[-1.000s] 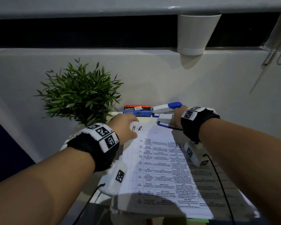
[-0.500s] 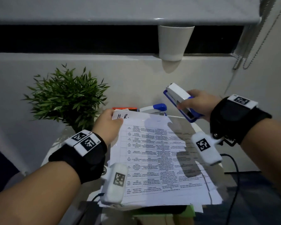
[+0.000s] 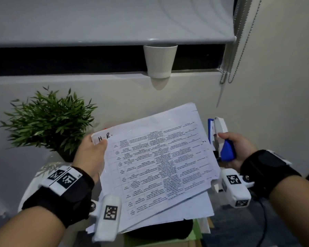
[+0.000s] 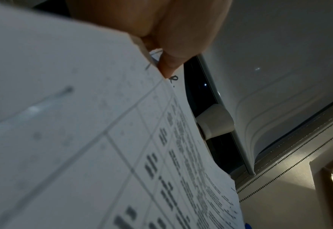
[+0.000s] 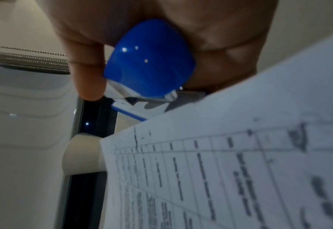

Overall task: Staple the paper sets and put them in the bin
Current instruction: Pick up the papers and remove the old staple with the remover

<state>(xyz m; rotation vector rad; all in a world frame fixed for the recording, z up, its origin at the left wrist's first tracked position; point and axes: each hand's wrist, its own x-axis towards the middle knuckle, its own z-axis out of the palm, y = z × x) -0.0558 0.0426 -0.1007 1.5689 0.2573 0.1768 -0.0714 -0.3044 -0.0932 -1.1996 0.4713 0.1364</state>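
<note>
My left hand (image 3: 92, 154) pinches the top left corner of a set of printed papers (image 3: 159, 157) marked "H.R.", lifted and tilted above the table. The thumb presses on the sheet (image 4: 122, 155) near the handwriting in the left wrist view. My right hand (image 3: 237, 148) grips a blue and white stapler (image 3: 220, 138) just past the paper's right edge, nose pointing up. In the right wrist view the stapler (image 5: 148, 62) sits in my curled fingers, beside the paper (image 5: 240, 170). More loose sheets (image 3: 185, 213) lie underneath on the table.
A green potted plant (image 3: 48, 120) stands at the left against the wall. A white cup (image 3: 160, 61) sits on the window ledge above. A blind chain (image 3: 239, 50) hangs at the right. A dark object (image 3: 164, 230) and something green lie below the papers.
My left hand has lifted the paper set off the table and tilted it. My right hand picked up the stapler and brought it to the paper's right edge.
</note>
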